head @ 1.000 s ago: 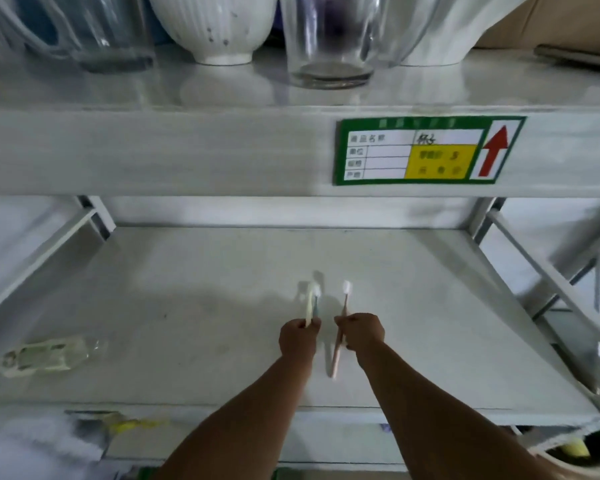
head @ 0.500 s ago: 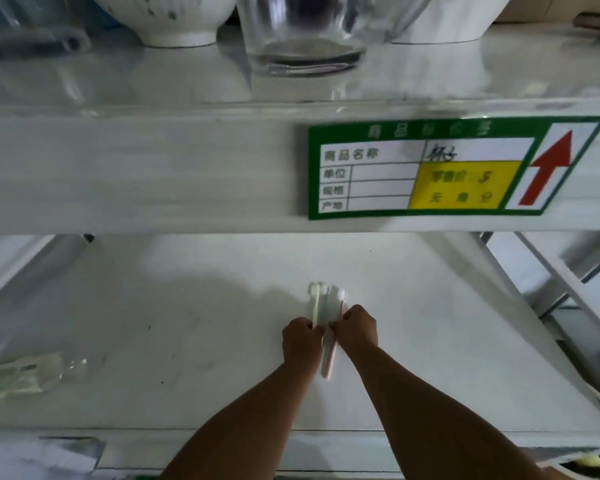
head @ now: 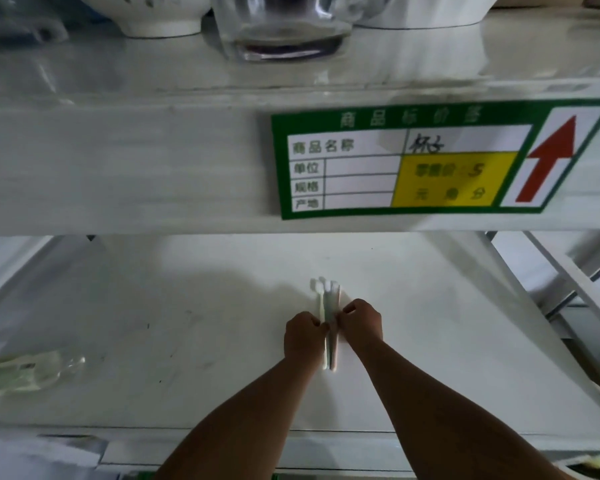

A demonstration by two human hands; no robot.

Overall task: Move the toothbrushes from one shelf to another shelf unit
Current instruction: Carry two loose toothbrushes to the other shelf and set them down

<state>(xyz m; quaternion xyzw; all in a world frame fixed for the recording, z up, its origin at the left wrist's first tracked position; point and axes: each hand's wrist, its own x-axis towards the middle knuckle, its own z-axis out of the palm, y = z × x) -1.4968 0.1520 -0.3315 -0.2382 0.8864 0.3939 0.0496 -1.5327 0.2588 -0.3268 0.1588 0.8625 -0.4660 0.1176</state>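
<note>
Just below the centre of the frame we see two bare forearms reaching in from the bottom edge, their hands meeting side by side. The left hand (head: 302, 336) and the right hand (head: 362, 323) are both closed, pinching between them a small bundle of toothbrushes (head: 329, 306). The toothbrushes are pressed together lengthwise, with pale bristle heads pointing toward the top of the frame and handle ends showing below the knuckles. We cannot tell how many there are, nor whether the bundle touches the surface or is held just above it.

Under the hands lies a white lower shelf (head: 194, 327), wide and mostly bare. At the lower left of the frame a clear plastic package (head: 28, 374) lies flat on it, well apart from the hands.

Across the middle of the frame runs the front edge of the upper shelf (head: 118, 161). A green-bordered price label (head: 413, 161) with a yellow box and a red upward arrow is fixed to it, right of centre. Along the top edge of the frame, a white bowl (head: 160, 24) and a clear drinking glass (head: 281, 39) stand on that upper shelf.
</note>
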